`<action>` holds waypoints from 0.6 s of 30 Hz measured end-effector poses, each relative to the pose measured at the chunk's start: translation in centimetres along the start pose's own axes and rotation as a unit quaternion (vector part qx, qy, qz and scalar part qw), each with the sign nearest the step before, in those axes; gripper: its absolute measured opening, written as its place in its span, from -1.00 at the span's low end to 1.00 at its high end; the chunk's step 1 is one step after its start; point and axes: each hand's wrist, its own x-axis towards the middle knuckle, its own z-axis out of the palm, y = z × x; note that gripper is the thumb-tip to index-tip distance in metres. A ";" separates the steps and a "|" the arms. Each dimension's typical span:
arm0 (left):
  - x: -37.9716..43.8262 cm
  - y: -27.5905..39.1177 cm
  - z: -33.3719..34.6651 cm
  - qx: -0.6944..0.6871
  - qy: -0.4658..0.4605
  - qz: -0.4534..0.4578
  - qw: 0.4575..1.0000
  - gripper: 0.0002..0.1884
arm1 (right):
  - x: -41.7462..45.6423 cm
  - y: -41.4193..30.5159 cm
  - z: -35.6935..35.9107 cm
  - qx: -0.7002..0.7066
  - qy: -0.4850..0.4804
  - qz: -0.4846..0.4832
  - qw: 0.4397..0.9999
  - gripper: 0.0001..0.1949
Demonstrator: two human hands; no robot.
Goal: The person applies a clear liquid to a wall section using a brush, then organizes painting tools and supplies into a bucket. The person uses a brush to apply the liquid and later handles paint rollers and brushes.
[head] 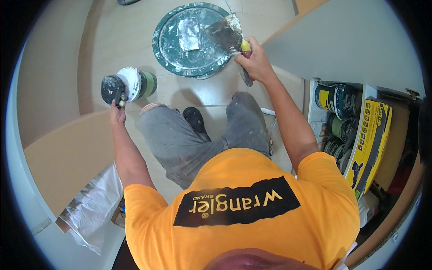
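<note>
My right hand is closed around the handles of putty knives, one with a red and yellow handle. Their wide, stained blade is over the right side of a green bucket lid smeared with white compound. A whitish rectangular piece lies on that lid. At the left, my left hand has its fingers on a dark, speckled object, which I cannot identify surely. It overlaps the white lid or top of a small tub with a green band.
An open cabinet at the right holds green-and-black tubs and a yellow Lotus box. Its door stands out above. Clear plastic sheeting hangs at the lower left beside a brown panel. A dark shoe is between my knees.
</note>
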 end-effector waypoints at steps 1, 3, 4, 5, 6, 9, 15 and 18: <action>0.0 -0.3 -0.2 0.044 -0.006 -0.015 0.999 -0.61 | -0.3 0.8 -0.1 0.013 0.004 0.001 1.000 -0.53; -0.2 -0.3 0.7 0.167 0.022 -0.039 0.985 -0.50 | -0.4 1.7 -0.2 0.006 0.024 -0.012 1.000 -0.54; -1.2 -0.2 2.2 0.232 0.053 -0.055 0.970 -0.46 | -0.3 1.7 -0.4 -0.018 0.041 -0.025 0.999 -0.54; -2.0 0.8 3.5 0.296 0.086 -0.068 0.949 -0.42 | -0.3 1.6 -0.6 -0.039 0.057 -0.039 0.997 -0.54; -2.5 2.5 3.9 0.466 0.101 -0.063 0.877 -0.28 | -0.4 1.4 -0.5 -0.039 0.052 -0.032 0.997 -0.54; -6.2 3.6 10.2 0.525 0.056 0.363 0.768 -0.22 | -0.7 1.0 -1.4 -0.035 0.049 -0.026 0.998 -0.54; -12.0 4.4 29.0 0.639 -0.178 0.457 0.592 -0.17 | -12.3 4.3 -4.8 -0.085 -0.058 0.045 0.994 -0.56; -9.0 2.8 33.1 0.637 -0.171 0.401 0.635 -0.25 | -19.5 8.8 -6.3 -0.116 -0.049 0.139 0.982 -0.57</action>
